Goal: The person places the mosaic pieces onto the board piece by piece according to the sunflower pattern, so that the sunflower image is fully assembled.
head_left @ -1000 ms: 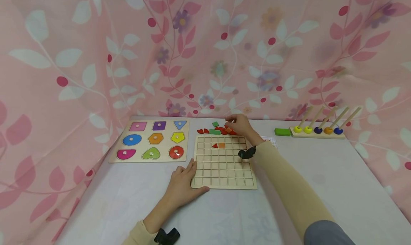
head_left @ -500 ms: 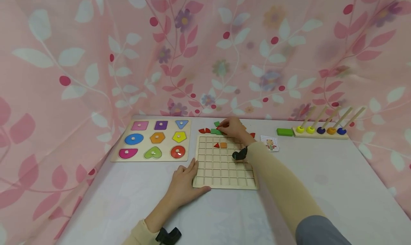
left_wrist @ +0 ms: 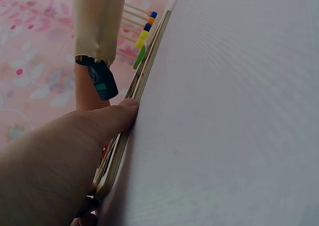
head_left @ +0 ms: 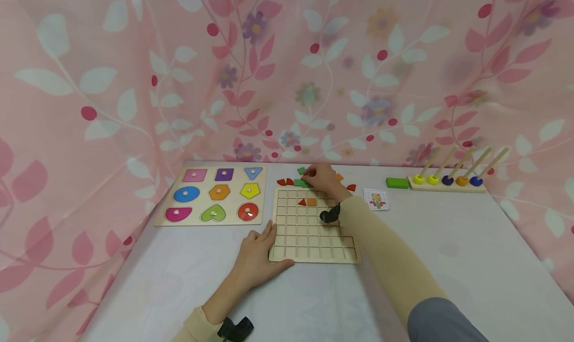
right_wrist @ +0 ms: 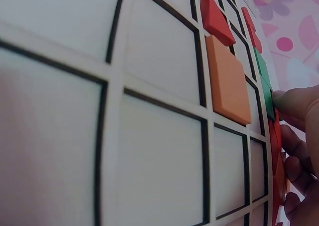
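Head view: L hand [head_left: 252,262] was spread at the near L corner of the grid board [head_left: 309,242], thumb on the near edge, fingers on the L side, touching w/o curling round. R hand [head_left: 324,178] was past the board's far edge, fingers bent, tips down by the green tiles [head_left: 301,183]; couldn't tell if it had hold of a pc. Red pcs [head_left: 285,182] lay L of its fingertips; an orange pc [head_left: 339,176] & a lone red pc [head_left: 352,187] were to its R. Nearer than R hand, a red triangle [head_left: 302,202] & orange square [head_left: 311,202] sat side by side on the grid. Also R of R hand: picture card [head_left: 376,199], then green block [head_left: 397,183] & bead stand [head_left: 446,186]. Shape puzzle [head_left: 205,197] lay beyond L hand, to its L.

L wrist view: board seen edge-on, L thumb laid on that edge; other L fingers mostly hidden. Beyond the thumb, R sleeve [left_wrist: 97,24] w/ dark wrist device [left_wrist: 102,81].

R wrist view: showed R thumb up against a green tile, fingers curled by red & orange pcs, which head view hid under the hand. Grip on any pc unclear here too.
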Demonstrator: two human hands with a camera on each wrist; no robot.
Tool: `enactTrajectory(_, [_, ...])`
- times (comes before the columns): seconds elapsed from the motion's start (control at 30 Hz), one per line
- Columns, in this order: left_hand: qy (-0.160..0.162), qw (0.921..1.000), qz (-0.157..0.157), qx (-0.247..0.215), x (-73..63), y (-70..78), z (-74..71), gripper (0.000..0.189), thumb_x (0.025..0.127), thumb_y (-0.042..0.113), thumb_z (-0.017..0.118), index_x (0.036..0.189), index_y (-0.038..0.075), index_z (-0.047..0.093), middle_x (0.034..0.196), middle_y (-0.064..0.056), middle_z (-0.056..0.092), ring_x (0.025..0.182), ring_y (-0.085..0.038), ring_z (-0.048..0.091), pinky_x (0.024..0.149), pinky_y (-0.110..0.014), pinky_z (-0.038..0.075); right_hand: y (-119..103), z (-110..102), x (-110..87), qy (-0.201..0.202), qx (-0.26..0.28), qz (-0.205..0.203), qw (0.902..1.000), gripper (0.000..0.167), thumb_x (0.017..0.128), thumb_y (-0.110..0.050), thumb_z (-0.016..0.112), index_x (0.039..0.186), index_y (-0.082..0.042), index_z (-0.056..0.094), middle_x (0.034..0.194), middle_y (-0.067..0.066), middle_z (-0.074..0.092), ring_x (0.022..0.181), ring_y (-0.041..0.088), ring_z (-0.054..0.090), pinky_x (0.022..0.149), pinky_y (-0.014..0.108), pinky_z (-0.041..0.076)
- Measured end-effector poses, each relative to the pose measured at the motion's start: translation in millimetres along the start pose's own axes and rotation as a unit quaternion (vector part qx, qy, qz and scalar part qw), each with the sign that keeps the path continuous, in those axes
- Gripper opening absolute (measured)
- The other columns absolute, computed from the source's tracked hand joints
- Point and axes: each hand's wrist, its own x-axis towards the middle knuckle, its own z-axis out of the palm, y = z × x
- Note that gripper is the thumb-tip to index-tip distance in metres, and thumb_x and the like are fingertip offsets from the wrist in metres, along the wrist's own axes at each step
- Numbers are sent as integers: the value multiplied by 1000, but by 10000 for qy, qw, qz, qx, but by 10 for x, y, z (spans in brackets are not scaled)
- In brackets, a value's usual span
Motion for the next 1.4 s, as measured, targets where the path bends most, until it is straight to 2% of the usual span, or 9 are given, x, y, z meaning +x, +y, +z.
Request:
enactTrajectory(0.6, [13, 10000, 14, -79, -1, -9, 19, 109, 81, 73, 79, 160, 6, 45, 170, -10, 39, 91, -14, 38, 77, -31, 32, -59, -50, -48, -255, -39, 62, 9996, 26, 103, -18, 66, 122, -6, 79, 116, 16, 73, 103, 31, 66, 92, 46, 53])
enactTrajectory(0.83, [46, 10000, -5, -81, -2, -17, 31, 110, 80, 72, 80, 160, 5, 46, 170, -10, 39, 92, -14, 39, 77, -31, 33, -38, -50, -32, -331, -338, -174, 9987, 27, 106, -20, 65, 124, -6, 78, 117, 15, 73, 104, 30, 67, 94, 46, 53])
enactTrajectory(1.03, [26, 10000, -33, -87, -2, 1, 19, 109, 80, 71, 80, 161, 6, 46, 170, -9, 39, 92, -14, 38, 78, -31, 33, 6, -35, -29, -278, -494, -274, 9980, 26, 108, -20, 64, 127, -7, 76, 113, 12, 74, 103, 29, 66, 98, 51, 49])
enactTrajectory(1.17, [11, 10000, -15, -88, -1, 7, 16, 109, 81, 71, 80, 160, 5, 45, 170, -10, 39, 92, -15, 38, 77, -31, 33, 38, -17, -23, -153, -449, -491, 9977, 25, 108, -19, 64, 124, -5, 77, 111, 13, 75, 98, 28, 67, 94, 49, 51])
enactTrajectory(1.4, [43, 10000, -36, -36, 10, -1, 22, 109, 80, 71, 81, 160, 5, 47, 169, -11, 40, 94, -16, 41, 76, -30, 34, -17, -66, -60, -58, -33, -715, 9974, 25, 108, -18, 64, 123, -3, 77, 115, 15, 75, 94, 27, 69, 81, 40, 54])
